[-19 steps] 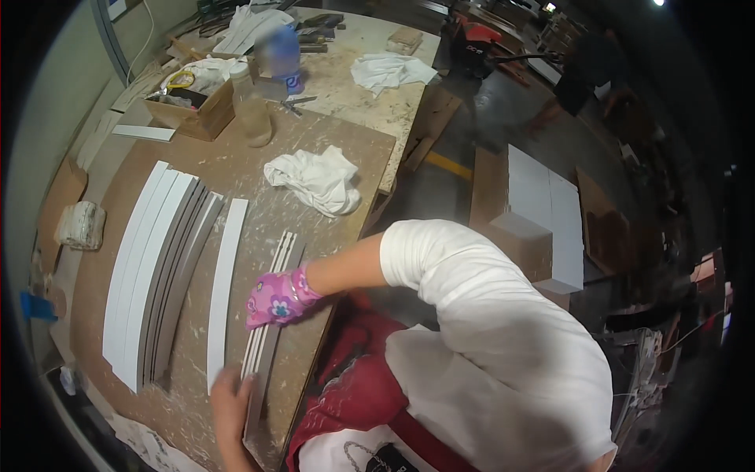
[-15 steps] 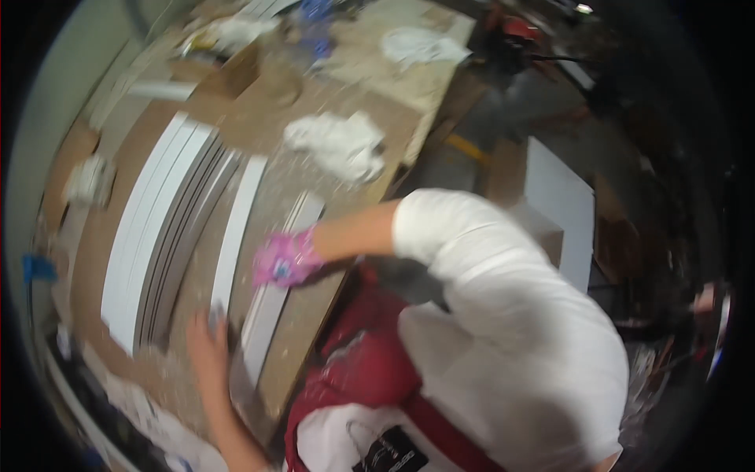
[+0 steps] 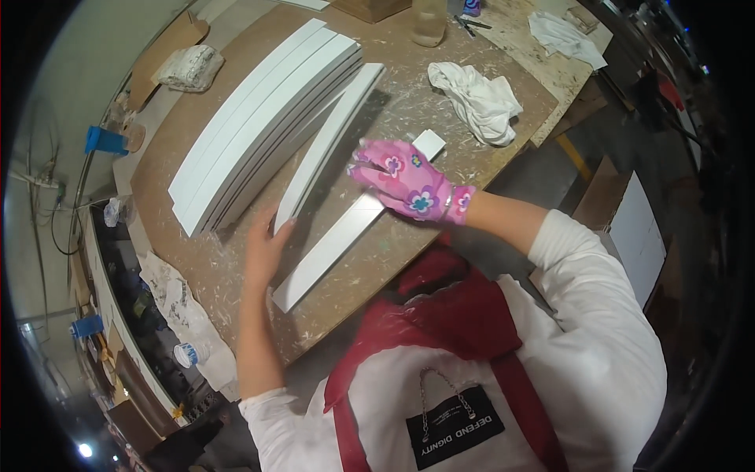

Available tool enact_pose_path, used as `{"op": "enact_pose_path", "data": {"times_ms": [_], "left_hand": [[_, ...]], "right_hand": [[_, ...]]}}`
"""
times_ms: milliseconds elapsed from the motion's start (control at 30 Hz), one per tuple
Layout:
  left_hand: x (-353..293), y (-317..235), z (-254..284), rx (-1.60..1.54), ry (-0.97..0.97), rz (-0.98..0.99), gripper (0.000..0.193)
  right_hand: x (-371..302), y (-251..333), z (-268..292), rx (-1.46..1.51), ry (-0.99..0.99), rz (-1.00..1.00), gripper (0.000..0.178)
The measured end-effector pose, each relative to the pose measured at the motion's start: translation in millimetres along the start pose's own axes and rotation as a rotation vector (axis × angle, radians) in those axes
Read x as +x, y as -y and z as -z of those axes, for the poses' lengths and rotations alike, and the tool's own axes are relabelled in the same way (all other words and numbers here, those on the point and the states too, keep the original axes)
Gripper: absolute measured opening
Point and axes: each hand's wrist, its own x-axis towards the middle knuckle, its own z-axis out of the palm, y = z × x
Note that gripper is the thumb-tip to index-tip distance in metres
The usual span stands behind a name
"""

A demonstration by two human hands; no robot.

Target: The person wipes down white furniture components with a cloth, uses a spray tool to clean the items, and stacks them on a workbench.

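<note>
My bare left hand (image 3: 267, 240) grips the near end of a long white strip (image 3: 326, 149), thumb on one side and fingers on the other. The strip stands partly on edge and throws a shadow on the table. My right hand (image 3: 405, 179), in a pink flowered glove, reaches over a second white strip (image 3: 330, 252) that lies flat near the table edge. Its fingers stretch toward the first strip and hold nothing that I can see. The glove covers part of the second strip. Left of both strips sits a stack of white boards (image 3: 263, 118) with grooved sides.
A crumpled white cloth (image 3: 476, 102) lies beyond my right hand on the scuffed brown table (image 3: 401, 271). A clear container (image 3: 429, 23) stands at the back. At the far left are a wrapped bundle (image 3: 191, 68) and a blue object (image 3: 106, 141). Cartons (image 3: 629, 228) stand right of the table.
The view has swung, so the table sits farther right and everything is sharper. My left hand now holds the strip's near end, and that strip looks tilted up. My right hand stays by the second strip.
</note>
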Motion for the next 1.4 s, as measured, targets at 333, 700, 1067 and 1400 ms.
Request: {"op": "enact_pose_path", "data": {"times_ms": [333,700,1067,1400], "left_hand": [[-61.9,-35.9,31.2,-0.28,0.496,0.353,0.037],[-62.4,-56.7,-9.3,0.516,0.301,-0.046,0.073],[-97.3,16.7,-43.3,0.829,0.109,-0.084,0.071],[-177.4,86.3,23.9,-0.255,-0.526,0.627,0.064]], "right_hand": [[14.1,21.0,3.2,-0.242,0.442,0.274,0.042],[-9.1,-5.3,-36.5,0.108,0.593,0.202,0.075],[-10.3,8.9,-29.6,0.167,0.661,0.181,0.056],[-91.8,-92.7,35.9,0.051,0.088,-0.699,0.055]]}}
